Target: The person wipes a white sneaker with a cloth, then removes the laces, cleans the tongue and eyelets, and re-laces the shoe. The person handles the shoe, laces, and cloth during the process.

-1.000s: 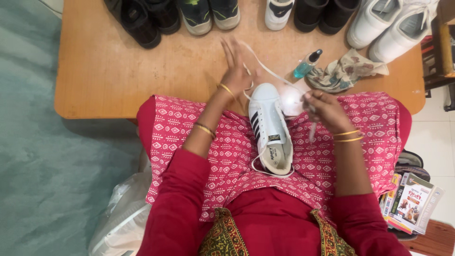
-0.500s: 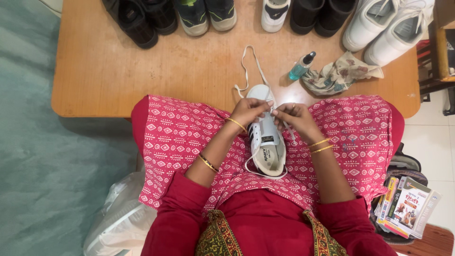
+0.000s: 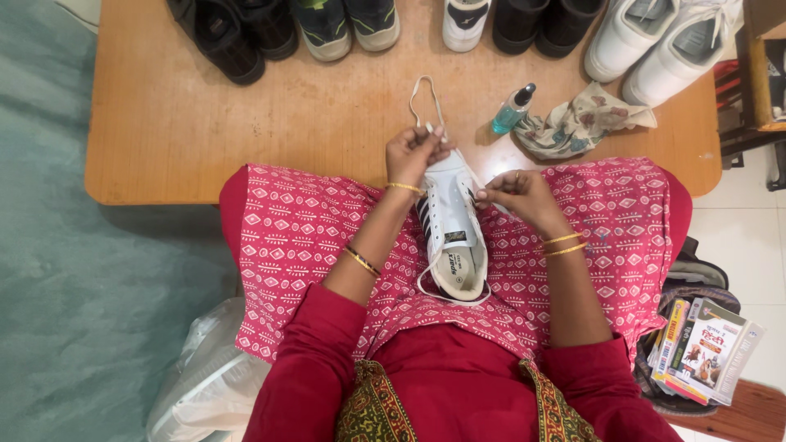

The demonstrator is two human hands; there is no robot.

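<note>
A white sneaker (image 3: 453, 229) with dark side stripes lies on my lap, toe pointing to the table, on the pink patterned cloth (image 3: 295, 245) over my knees. My left hand (image 3: 416, 153) pinches the white shoelace (image 3: 424, 98) near the toe; a loop of lace stretches out onto the table. My right hand (image 3: 517, 195) pinches the lace at the sneaker's right side. Another stretch of lace curls around the heel.
The wooden table (image 3: 205, 123) carries a row of shoes along its far edge: black (image 3: 221, 33), grey-green (image 3: 344, 24), white (image 3: 655, 41). A small teal spray bottle (image 3: 512, 110) and a crumpled floral rag (image 3: 577, 123) lie to the right. Books (image 3: 708, 348) are stacked at my right, a plastic bag (image 3: 205, 385) at my left.
The sneaker has slid down my lap from the table edge. Both hands came together at its toe end, and the lace loop now trails onto the table.
</note>
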